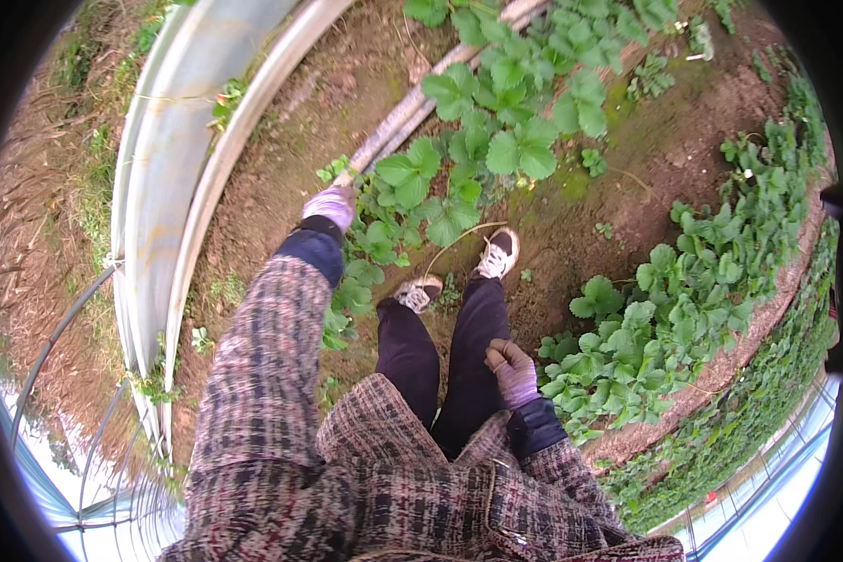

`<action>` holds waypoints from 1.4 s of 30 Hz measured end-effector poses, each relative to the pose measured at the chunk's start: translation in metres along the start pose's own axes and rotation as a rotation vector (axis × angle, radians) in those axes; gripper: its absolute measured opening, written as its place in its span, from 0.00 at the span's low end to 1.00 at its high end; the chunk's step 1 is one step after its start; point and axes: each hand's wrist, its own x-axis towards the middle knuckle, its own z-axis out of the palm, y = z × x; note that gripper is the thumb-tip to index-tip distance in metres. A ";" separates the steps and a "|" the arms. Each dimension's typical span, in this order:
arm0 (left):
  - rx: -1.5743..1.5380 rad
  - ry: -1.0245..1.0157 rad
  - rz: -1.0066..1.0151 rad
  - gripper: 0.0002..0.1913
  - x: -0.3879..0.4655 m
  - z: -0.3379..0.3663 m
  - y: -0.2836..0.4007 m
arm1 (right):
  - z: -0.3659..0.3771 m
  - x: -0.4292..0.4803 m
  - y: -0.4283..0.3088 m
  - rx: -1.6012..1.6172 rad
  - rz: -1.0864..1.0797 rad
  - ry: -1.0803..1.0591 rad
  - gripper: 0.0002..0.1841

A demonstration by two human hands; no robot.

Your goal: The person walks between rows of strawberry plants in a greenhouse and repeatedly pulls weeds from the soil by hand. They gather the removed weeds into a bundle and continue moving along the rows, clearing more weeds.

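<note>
My left hand (331,204), in a soiled purple glove, reaches out to the near end of long, thin poles (409,112) that lie along a row of strawberry plants (464,168). Its fingers are partly hidden by the back of the hand, so whether they grip the poles cannot be told. My right hand (513,372), in a matching glove, hangs before my right thigh with its fingers curled in; no object shows in it. Green leaves of the near row spread just to the right of my left hand.
Rolled plastic sheeting (175,140) runs along the left side. A second row of strawberry plants (646,337) grows on the right, beside a bare soil strip (759,337). My shoes (497,254) stand on the soil path between the rows. Curved greenhouse hoops (63,330) rise at lower left.
</note>
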 end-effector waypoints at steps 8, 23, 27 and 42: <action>0.004 0.055 -0.316 0.23 0.027 0.079 0.049 | -0.052 0.044 0.009 -0.050 0.158 -0.021 0.12; 0.014 -0.074 -0.240 0.13 0.059 0.070 0.045 | -0.035 0.070 0.018 -0.177 0.223 -0.077 0.13; -0.087 -0.178 0.014 0.15 0.060 0.083 0.027 | -0.027 0.070 0.018 -0.157 0.252 -0.093 0.14; -0.613 0.236 0.233 0.17 0.014 0.005 -0.049 | -0.019 0.108 0.006 -0.246 0.229 -0.074 0.13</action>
